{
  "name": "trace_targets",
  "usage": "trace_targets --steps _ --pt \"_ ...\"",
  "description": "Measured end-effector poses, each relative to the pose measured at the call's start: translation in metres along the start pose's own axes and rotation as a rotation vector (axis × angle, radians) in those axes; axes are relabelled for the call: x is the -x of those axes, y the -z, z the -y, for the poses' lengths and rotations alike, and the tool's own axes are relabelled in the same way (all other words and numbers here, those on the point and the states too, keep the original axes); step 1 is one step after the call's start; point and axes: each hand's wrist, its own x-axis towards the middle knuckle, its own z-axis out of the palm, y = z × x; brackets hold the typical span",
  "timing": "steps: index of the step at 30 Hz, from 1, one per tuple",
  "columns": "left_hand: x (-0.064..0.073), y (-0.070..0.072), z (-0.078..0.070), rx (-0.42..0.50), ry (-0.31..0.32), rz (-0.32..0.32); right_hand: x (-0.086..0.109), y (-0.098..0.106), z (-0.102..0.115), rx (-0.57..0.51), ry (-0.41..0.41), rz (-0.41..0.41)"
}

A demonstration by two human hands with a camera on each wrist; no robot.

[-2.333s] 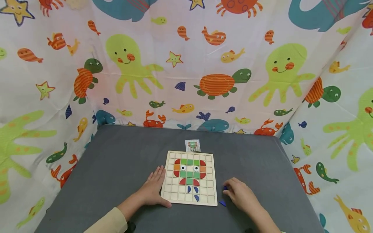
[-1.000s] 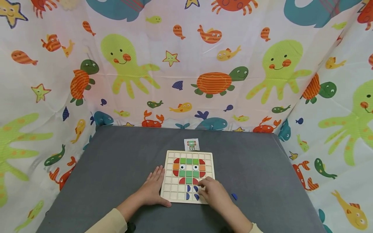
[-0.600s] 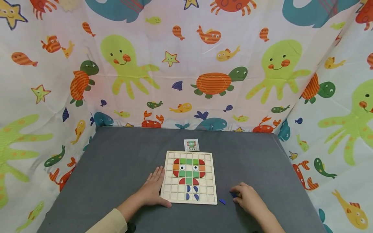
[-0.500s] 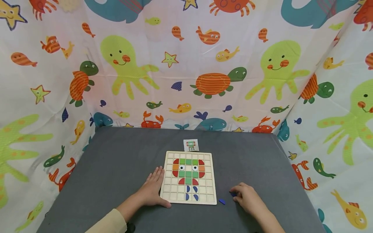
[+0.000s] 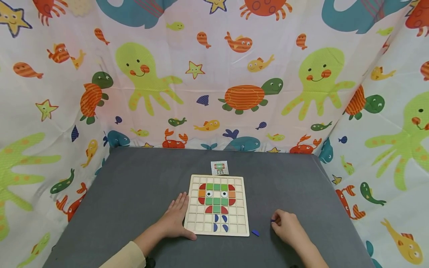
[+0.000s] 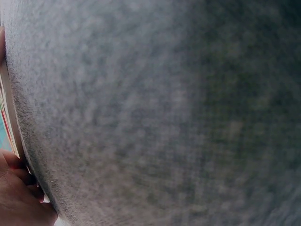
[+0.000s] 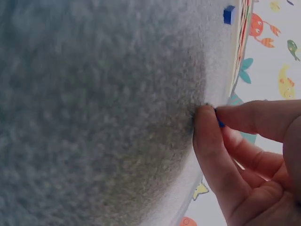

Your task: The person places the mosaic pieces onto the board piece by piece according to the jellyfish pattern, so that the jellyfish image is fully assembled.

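My left hand (image 5: pixel 174 219) lies with straight fingers along the left edge of the square wooden grid board (image 5: pixel 197 217), its thumb at the front left corner. In the left wrist view, part of a hand (image 6: pixel 21 200) shows beside the board's edge (image 6: pixel 13 117). Right of the board, my right hand (image 5: pixel 287 227) pinches a small blue piece (image 7: pixel 220 118) between thumb and fingertips, low over the table; fingers mostly cover it. Another blue piece (image 5: pixel 255 233) lies loose between that hand and the board. Several blue segment-shaped pieces (image 5: pixel 225 219) sit in the board's lower cells.
Red, orange and green tiles (image 5: pixel 216 201) with two eye tiles (image 5: pixel 224 194) form a figure on the board. A small printed card (image 5: pixel 219 168) with a similar figure lies behind it. Grey cloth (image 5: pixel 147 175) covers the table; a sea-animal curtain (image 5: pixel 207 74) surrounds its back and sides.
My right hand went over the board and came back right, where it took hold of another blue piece. One more blue piece now sits on the board. The left hand stayed put.
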Motion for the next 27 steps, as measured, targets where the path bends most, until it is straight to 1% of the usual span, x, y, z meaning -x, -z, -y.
trace_targets --steps 5,8,16,22,24,27 --pt "0.001 0.001 -0.001 -0.003 -0.007 -0.007 0.002 0.002 -0.003 0.024 -0.04 -0.02" --pt "0.001 0.0 0.0 -0.006 -0.007 -0.006 0.002 0.001 -0.005 0.032 -0.051 -0.043" --pt "0.002 -0.001 0.003 0.023 -0.024 -0.011 0.006 -0.003 -0.006 0.042 -0.002 -0.026" --pt "0.002 -0.002 0.004 0.045 -0.031 -0.019 0.008 -0.007 -0.003 0.045 0.016 -0.056" --pt "0.002 -0.001 0.004 0.04 -0.025 -0.004 0.007 -0.008 0.0 0.06 0.028 -0.065" --pt "0.001 0.002 0.003 0.032 -0.021 -0.004 0.006 -0.009 0.007 0.089 0.044 -0.091"
